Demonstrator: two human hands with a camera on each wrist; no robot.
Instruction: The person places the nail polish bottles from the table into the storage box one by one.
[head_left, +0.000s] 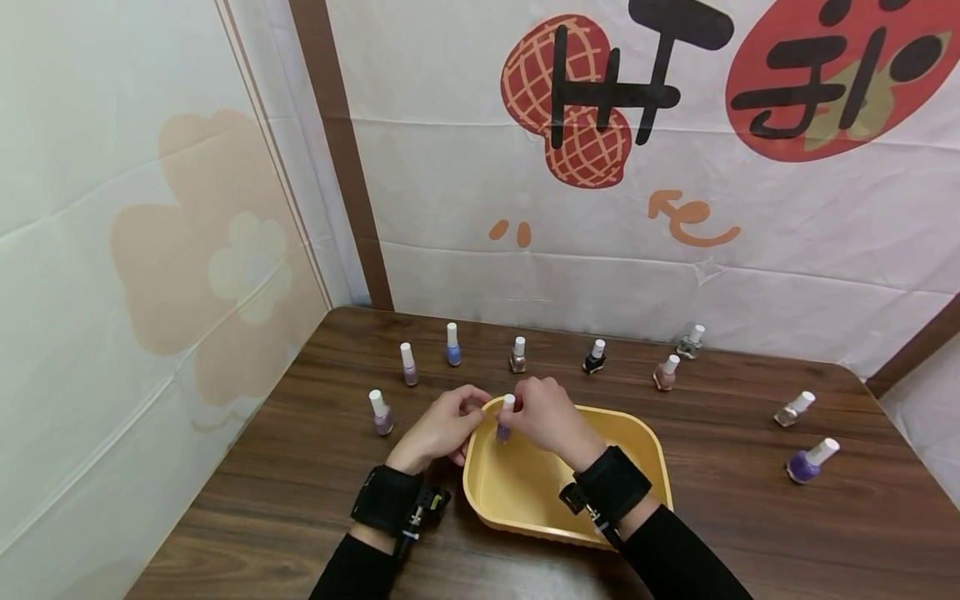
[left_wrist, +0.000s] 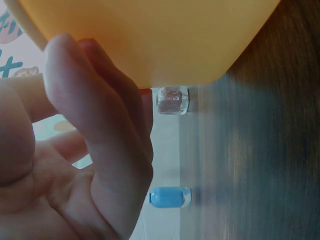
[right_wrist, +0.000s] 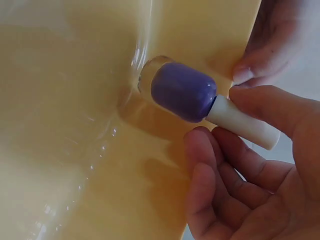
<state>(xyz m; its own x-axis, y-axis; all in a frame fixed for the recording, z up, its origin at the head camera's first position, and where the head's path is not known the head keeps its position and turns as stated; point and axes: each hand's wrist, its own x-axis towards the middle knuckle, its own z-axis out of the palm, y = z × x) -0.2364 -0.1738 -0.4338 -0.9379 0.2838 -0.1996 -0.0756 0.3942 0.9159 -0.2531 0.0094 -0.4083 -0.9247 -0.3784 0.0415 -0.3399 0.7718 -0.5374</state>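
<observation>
A yellow plastic tray [head_left: 567,492] sits on the table. Inside it, near the left end, is a nail polish bottle with purple polish [right_wrist: 182,92] and a white cap [right_wrist: 242,122]. My right hand [head_left: 551,421] pinches that cap between thumb and fingers; the bottle leans, its base at the tray's inner corner. At the tray's left corner, my left hand [head_left: 442,429] grips the rim, with curled fingers [left_wrist: 100,100] against the outer wall in the left wrist view. Some of its fingertips are hidden by the tray.
More nail polish bottles stand round the tray: a lilac one [head_left: 382,414] at left, a blue one [head_left: 453,346] and a black one [head_left: 595,358] behind, and a purple one [head_left: 804,465] at right. A printed cloth [head_left: 450,167] hangs behind the table [head_left: 720,533].
</observation>
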